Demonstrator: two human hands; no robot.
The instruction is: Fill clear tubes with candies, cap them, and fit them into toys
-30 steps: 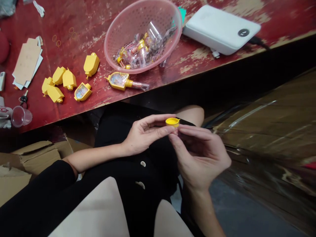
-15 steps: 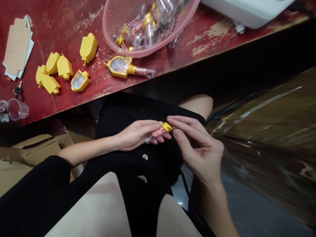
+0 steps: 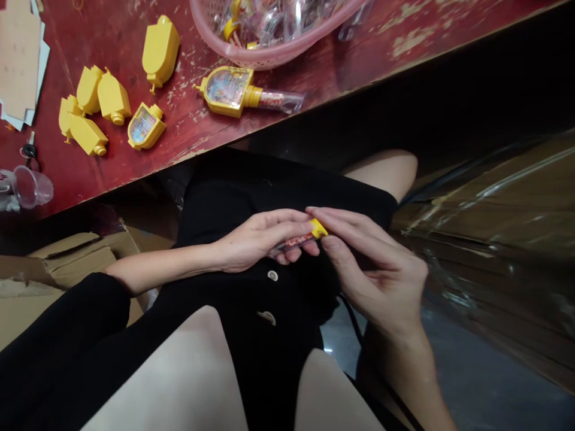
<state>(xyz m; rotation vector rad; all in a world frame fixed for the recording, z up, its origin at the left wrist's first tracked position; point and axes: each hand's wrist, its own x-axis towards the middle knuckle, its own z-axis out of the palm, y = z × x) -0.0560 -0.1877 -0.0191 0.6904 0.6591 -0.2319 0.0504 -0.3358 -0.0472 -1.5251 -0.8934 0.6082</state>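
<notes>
The left hand grips a clear tube with red-and-white print, thumb along its upper side and fingers curled beneath; the tube is in front of the counter, over the lap, tilted with its yellow cap toward the right hand. The right hand's thumb and fingers close around the cap's end, but whether they pinch it or only bracket it cannot be told. On the counter, a yellow case with a printed window lies near the near edge, joined to another tube that points along that edge. Just behind, farther from the near edge, stands a pink basket of tubes and caps, cut off by the view. To the left, a second windowed case lies near the edge, with a cluster of four yellow cases beside it and a single one farther back. Keys and a cup are farther left, the cup nearer the edge.
</notes>
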